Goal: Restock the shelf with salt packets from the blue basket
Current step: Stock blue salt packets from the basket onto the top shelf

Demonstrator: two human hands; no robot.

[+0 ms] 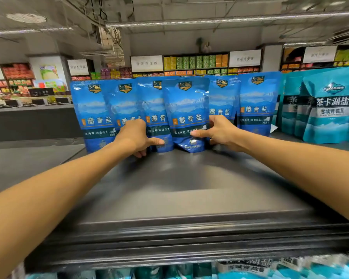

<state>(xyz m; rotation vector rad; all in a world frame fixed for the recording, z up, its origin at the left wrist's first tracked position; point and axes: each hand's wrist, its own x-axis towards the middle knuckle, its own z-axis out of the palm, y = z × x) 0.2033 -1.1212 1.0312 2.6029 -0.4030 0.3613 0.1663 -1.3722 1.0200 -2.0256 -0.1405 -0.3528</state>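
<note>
Both arms reached across the dark top shelf (pixel 189 188) to a row of blue salt packets (pixel 257 103) standing upright along its back. The right hand (pixel 220 130) gripped the front packet (pixel 186 113) by its right edge, thumb on the printed face and fingers tucked behind, so its grip was closed on that pouch. This packet stood slightly ahead of the others, and its base looked crumpled and canted on the shelf. The left hand (pixel 136 135) rested against the neighbouring packet (pixel 156 117) to the left, thumb pointing toward the held pouch; its fingers curled low at the base, and whether they pinched anything or merely steadied the row could not be told. The blue basket was out of view.

The step in hand appeared to be seating the front packet in line. Doing it well would likely mean flattening the pouch's bottom gusset before letting go, since a soft bag with a folded base tends to slump forward. The left hand could brace the neighbours so the row would not topple sideways. Pushing the packet back until it touched those behind, label facing out, should keep the facing even. To the right, teal lake-salt pouches (pixel 330 109) stood near, a separate product best left undisturbed.
</note>
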